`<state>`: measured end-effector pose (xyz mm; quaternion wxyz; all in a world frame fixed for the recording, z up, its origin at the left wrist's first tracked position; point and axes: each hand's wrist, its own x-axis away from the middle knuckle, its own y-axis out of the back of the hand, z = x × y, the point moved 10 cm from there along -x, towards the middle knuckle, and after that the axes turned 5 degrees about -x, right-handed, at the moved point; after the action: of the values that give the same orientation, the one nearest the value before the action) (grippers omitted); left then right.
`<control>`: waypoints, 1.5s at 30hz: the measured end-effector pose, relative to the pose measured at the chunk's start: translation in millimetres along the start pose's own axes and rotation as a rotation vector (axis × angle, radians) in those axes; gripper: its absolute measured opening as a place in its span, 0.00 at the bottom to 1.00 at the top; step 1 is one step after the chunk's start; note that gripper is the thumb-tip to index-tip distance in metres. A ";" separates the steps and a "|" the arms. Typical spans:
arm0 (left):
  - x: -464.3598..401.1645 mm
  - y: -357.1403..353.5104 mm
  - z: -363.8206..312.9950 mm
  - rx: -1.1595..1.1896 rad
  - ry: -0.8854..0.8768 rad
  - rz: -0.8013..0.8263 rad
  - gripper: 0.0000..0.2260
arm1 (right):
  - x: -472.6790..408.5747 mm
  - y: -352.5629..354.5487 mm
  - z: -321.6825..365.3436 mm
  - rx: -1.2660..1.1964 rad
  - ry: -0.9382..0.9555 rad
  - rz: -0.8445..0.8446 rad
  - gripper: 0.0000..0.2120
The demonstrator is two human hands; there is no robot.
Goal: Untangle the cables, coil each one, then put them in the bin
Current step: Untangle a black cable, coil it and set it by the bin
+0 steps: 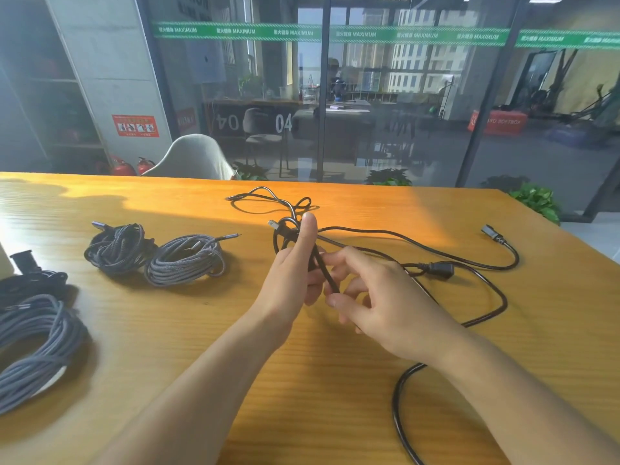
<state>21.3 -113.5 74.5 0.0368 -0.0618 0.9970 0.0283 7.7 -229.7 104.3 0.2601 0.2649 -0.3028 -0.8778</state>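
- Head view: the left hand (295, 263) is raised over the middle of the table (167, 330), its thumb upright and its fingers curled round a small bundle of loops in the black power cable (436, 253).
- Head view: the right hand (379, 303) sits just beside it on the right, thumb and forefinger pinching one strand that hangs from the bundle, the other fingers loosely bent.
- Head view: the pinched strand runs steeply, from the bundle down toward the near edge; the slack trails right toward the table's right edge and curls back to the near edge under the right forearm.
- Head view: judging by this, the right hand is the nearer one to feed slack, and the loose length lies to its right.
- Head view: a thin black cable (268, 196) is still snarled in the bundle, toward the far edge.
- Head view: the dark braided coil (117, 246), the grey braided coil (188, 260) and a larger grey coil (37, 347) lie by the left edge. No bin shows.
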 end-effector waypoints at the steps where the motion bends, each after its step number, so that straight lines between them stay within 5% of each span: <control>1: 0.2 1.4 -0.9 -0.002 -0.003 -0.013 0.29 | 0.4 -1.2 0.1 0.039 0.006 0.006 0.16; 7: -6.6 26.4 -7.1 0.089 -0.058 -0.162 0.22 | 1.6 -9.5 -2.4 -0.131 -0.023 0.038 0.17; 12: -15.0 54.0 -9.2 0.364 -0.039 -0.233 0.21 | 10.5 -40.9 -10.7 -0.579 -0.229 0.355 0.12; 17: -19.6 56.1 -14.5 0.710 -0.057 -0.131 0.16 | 30.7 -61.6 -28.2 -0.286 -0.313 0.724 0.14; 24: 6.3 6.8 -43.0 0.788 -0.037 0.302 0.20 | 21.4 -19.1 -63.6 -0.215 -0.397 0.590 0.19; 30: 23.2 -30.5 -32.8 0.561 0.051 0.649 0.20 | 15.0 34.4 -82.0 -0.201 -0.390 0.343 0.13; 35: 31.5 -53.4 -12.2 0.169 0.085 0.687 0.20 | 2.0 77.8 -86.9 0.403 -0.395 -0.080 0.36; 38: 29.8 -55.0 -14.1 -0.060 -0.006 0.636 0.20 | 3.7 104.3 -58.4 0.573 -0.273 -0.413 0.38; 41: 27.9 -53.8 -11.5 -0.306 -0.086 0.572 0.24 | 6.9 105.4 -48.0 0.375 -0.194 -0.537 0.31; 45: 12.7 -42.7 9.8 -0.576 -0.095 0.411 0.26 | 2.0 89.0 -44.8 -0.050 -0.157 -0.460 0.12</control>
<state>14.8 -156.8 61.6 0.0577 0.1335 0.9369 0.3179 60.6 -309.2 132.9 0.0354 0.2514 -0.2320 -0.9390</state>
